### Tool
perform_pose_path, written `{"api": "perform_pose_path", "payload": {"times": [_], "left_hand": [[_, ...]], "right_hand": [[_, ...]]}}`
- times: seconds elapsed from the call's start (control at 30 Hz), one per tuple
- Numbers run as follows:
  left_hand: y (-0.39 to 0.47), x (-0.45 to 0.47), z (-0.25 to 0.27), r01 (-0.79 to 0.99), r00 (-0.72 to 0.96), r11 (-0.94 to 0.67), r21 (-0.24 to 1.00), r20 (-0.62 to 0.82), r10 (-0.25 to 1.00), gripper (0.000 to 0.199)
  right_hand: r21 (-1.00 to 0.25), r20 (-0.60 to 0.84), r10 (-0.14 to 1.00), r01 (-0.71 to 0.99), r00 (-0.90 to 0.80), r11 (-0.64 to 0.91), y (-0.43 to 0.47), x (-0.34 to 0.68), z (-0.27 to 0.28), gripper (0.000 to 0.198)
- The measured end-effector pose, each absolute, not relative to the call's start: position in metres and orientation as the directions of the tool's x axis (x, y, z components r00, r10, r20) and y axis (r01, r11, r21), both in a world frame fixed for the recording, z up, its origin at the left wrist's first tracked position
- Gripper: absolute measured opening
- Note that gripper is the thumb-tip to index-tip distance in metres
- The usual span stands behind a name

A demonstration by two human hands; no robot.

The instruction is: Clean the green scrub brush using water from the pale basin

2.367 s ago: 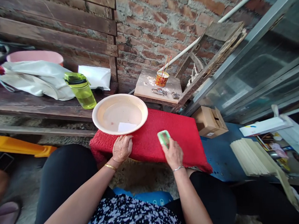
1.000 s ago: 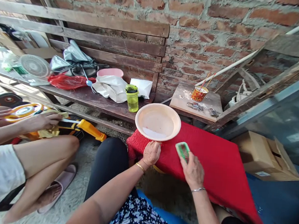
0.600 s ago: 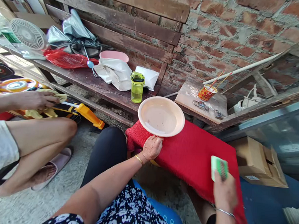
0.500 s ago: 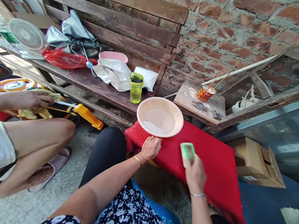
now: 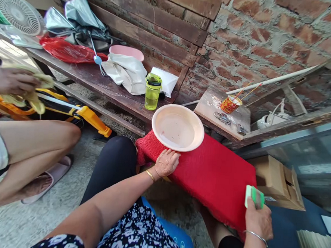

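Note:
A red fleecy cloth (image 5: pixel 211 175) lies stretched over a low bench-like support in front of me. At its far left end stands a pale peach basin (image 5: pixel 179 126) with a shallow layer of water and small dark specks. My left hand (image 5: pixel 166 163) presses on the cloth just below the basin's near rim, fingers together and bent over the fabric. Out at the cloth's right end, my right hand (image 5: pixel 259 219) grips a green and white scrubbing brush (image 5: pixel 255 197), tilted above the cloth's edge. Its underside is partly hidden.
On the wooden bench (image 5: pixel 122 102) are a green bottle (image 5: pixel 152 93), white cloth, red plastic bag and fan (image 5: pixel 19 13). A small board (image 5: pixel 208 115) holds a patterned cup and padlocks. A cardboard box (image 5: pixel 276 181) stands right. Another person's hand (image 5: pixel 15 81) holds yellowish cloth.
My right hand has swung right and nearer to me with the brush, from mid-cloth to its right end. My left hand stays by the basin. The other person's hand has shifted with the yellowish cloth.

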State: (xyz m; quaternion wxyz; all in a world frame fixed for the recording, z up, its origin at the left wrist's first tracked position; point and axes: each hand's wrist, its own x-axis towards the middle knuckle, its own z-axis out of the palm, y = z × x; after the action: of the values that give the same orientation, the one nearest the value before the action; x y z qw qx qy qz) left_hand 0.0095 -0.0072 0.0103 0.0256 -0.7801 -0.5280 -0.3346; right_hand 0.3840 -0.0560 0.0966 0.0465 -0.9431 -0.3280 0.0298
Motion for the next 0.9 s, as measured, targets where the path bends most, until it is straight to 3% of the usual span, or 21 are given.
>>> {"api": "perform_pose_path", "payload": {"times": [0.13, 0.23, 0.3, 0.4, 0.53, 0.63, 0.77, 0.9], "left_hand": [[-0.009, 0.007, 0.011, 0.845, 0.227, -0.441, 0.301, 0.546, 0.807, 0.018], [-0.009, 0.004, 0.01, 0.846, 0.224, -0.446, 0.293, 0.563, 0.795, 0.018], [-0.008, 0.002, 0.008, 0.842, 0.231, -0.464, 0.277, 0.591, 0.773, 0.019], [-0.004, 0.0, 0.004, 0.833, 0.249, -0.491, 0.255, 0.62, 0.744, 0.019], [-0.004, 0.001, 0.001, 0.834, 0.263, -0.502, 0.228, 0.636, 0.726, 0.017], [-0.005, 0.003, 0.001, 0.847, 0.254, -0.485, 0.215, 0.639, 0.726, 0.018], [-0.005, 0.005, 0.001, 0.855, 0.246, -0.473, 0.212, 0.637, 0.731, 0.019], [-0.005, 0.005, 0.002, 0.847, 0.244, -0.476, 0.235, 0.623, 0.743, 0.019]], "right_hand": [[-0.249, -0.044, 0.885, 0.853, 0.464, -0.459, -0.041, 0.286, 0.08, 0.059], [-0.317, -0.031, 0.962, 0.911, 0.27, -0.265, -0.025, 0.221, 0.062, 0.052], [-0.293, -0.012, 0.983, 0.94, 0.181, -0.177, -0.016, 0.212, 0.056, 0.051], [-0.219, -0.008, 0.959, 0.935, 0.284, -0.279, -0.016, 0.253, 0.06, 0.053], [-0.144, -0.006, 0.78, 0.771, 0.626, -0.62, -0.044, 0.35, 0.086, 0.056], [-0.12, 0.015, 0.673, 0.67, 0.739, -0.733, -0.063, 0.386, 0.1, 0.059], [-0.183, 0.045, 0.784, 0.776, 0.62, -0.603, -0.053, 0.343, 0.092, 0.055], [-0.236, 0.062, 0.949, 0.928, 0.309, -0.287, -0.018, 0.251, 0.071, 0.05]]}}
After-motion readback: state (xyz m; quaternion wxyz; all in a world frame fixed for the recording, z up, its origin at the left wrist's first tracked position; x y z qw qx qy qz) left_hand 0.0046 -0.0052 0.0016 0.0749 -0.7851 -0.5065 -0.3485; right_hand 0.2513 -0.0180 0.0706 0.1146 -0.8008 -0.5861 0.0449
